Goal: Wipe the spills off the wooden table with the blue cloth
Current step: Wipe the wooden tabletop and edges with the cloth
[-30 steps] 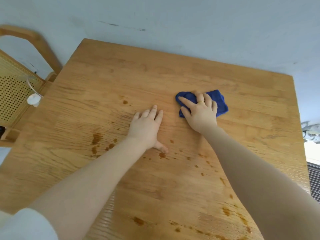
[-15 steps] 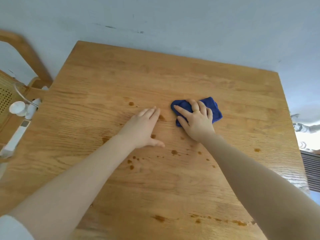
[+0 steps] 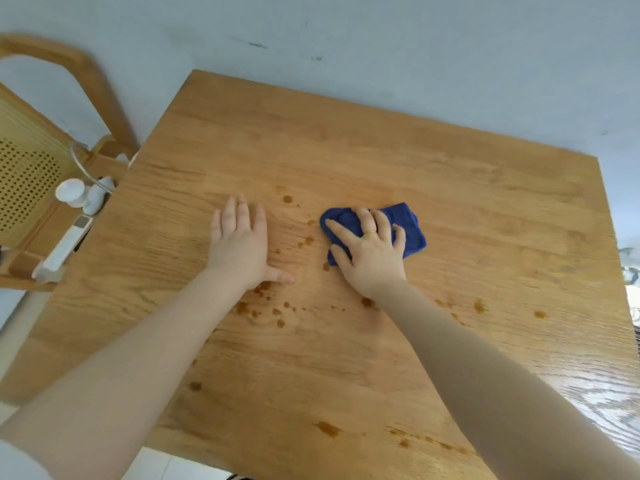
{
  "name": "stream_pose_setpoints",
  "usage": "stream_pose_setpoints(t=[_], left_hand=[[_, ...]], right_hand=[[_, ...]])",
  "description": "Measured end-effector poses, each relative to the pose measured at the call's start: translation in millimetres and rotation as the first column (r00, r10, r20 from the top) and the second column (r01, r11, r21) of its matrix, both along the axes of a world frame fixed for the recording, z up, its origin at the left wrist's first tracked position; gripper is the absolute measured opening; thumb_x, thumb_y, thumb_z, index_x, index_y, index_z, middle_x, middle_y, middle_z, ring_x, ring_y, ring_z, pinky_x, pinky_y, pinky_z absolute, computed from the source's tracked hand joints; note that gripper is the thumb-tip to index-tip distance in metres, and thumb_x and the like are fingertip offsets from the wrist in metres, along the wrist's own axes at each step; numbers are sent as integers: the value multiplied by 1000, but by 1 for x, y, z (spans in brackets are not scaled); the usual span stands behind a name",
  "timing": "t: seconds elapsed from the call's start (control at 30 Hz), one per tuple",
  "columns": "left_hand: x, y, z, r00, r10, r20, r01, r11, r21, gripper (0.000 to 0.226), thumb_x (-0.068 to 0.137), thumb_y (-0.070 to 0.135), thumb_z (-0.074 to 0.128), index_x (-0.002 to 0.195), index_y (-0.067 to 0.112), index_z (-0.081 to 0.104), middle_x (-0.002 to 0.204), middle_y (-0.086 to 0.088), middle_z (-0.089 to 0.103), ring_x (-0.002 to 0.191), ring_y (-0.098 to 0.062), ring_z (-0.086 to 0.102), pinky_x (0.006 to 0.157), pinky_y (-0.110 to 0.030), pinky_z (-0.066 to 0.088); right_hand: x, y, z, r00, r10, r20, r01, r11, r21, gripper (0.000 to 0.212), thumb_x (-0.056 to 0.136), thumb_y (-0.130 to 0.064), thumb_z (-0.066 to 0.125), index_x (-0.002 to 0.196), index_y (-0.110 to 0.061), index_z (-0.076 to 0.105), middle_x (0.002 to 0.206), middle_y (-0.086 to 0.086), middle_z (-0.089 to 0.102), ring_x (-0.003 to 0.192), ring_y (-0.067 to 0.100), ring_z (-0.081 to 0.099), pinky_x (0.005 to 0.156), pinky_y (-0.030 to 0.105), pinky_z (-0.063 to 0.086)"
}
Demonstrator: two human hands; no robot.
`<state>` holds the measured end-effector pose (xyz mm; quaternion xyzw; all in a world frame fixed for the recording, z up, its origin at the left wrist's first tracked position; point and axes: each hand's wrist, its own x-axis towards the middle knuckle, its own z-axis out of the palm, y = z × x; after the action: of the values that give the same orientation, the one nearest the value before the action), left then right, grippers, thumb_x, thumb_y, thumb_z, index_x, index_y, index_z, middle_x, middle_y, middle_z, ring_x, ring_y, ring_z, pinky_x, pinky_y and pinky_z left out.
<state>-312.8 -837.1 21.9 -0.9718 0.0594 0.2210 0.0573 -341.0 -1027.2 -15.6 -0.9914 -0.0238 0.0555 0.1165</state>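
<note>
The blue cloth (image 3: 401, 225) lies bunched on the wooden table (image 3: 381, 154), a little right of the tabletop's middle. The right hand (image 3: 372, 252) lies on top of it with fingers spread and fairly straight, palm down, pressing the cloth flat against the wood rather than gripping it; the cloth shows beyond the fingertips and to the right of the hand. A gold ring (image 3: 370, 232) sits on one finger of that hand.

Brown spills (image 3: 277, 311) dot the wood. A few drops lie just left of the cloth, between the two hands, and one drop touches the cloth's near left corner. A looser scatter runs across the table below both wrists, and more streaks lie toward the near edge and out to the right.

The left hand (image 3: 239, 244) rests flat on the bare wood to the left of the cloth, well apart from it, fingers straight and close together, thumb pointing right along the table. It holds nothing. Both forearms reach in from the near edge, and a white sleeve (image 3: 17, 462) shows at the bottom left corner.

Beyond the table's left edge stands a wooden chair (image 3: 86, 81) with a perforated woven panel. On it sit a white power strip (image 3: 62, 249) and a white plug (image 3: 71, 192) with a cable looping up from it. A pale blue-grey floor (image 3: 415, 46) lies past the far edge.
</note>
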Motion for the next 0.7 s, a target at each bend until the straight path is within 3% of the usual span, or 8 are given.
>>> stream_pose_setpoints(t=[0.27, 0.47, 0.57, 0.63, 0.7], left_hand=[[0, 5, -5, 993, 78, -84, -85, 993, -83, 132, 56, 76, 62, 148, 16, -10, 157, -10, -13, 145, -26, -4, 116, -40, 3], [-3, 4, -4, 988, 133, -77, -142, 981, -130, 133, 54, 73, 67, 149, 18, -8, 157, -6, -13, 145, -23, -5, 119, -39, 7], [-2, 0, 0, 984, 155, -92, -165, 980, -110, 132, 55, 71, 68, 149, 18, -9, 157, -6, -14, 145, -23, -5, 118, -38, 9], [-2, -1, 0, 981, 157, -112, -168, 980, -102, 131, 57, 71, 68, 148, 18, -10, 156, -5, -16, 145, -23, -5, 118, -37, 9], [-2, 0, -2, 981, 154, -118, -165, 982, -94, 131, 57, 72, 67, 148, 19, -11, 156, -4, -16, 145, -23, -5, 118, -37, 8]], right_hand=[[84, -8, -5, 982, -185, -35, 187, 980, 65, 41, 95, -43, 33, 136, -43, 34, 155, 2, 11, 140, 28, 4, 109, 54, 5], [11, 10, -4, 993, 118, 26, -119, 991, 66, 43, 92, -43, 33, 134, -38, 43, 153, 7, 21, 138, 34, 13, 107, 55, 10], [14, 2, -3, 961, 276, 1, -276, 961, 35, 47, 89, -46, 30, 132, -38, 45, 151, 7, 26, 137, 34, 18, 106, 54, 14], [37, -10, -4, 958, 287, 10, -287, 958, -12, 43, 93, -47, 30, 134, -40, 42, 152, 4, 25, 138, 32, 17, 107, 50, 15], [62, -13, -5, 983, 185, 17, -184, 983, -27, 40, 95, -45, 33, 135, -41, 40, 152, 3, 22, 138, 30, 14, 107, 49, 14]])
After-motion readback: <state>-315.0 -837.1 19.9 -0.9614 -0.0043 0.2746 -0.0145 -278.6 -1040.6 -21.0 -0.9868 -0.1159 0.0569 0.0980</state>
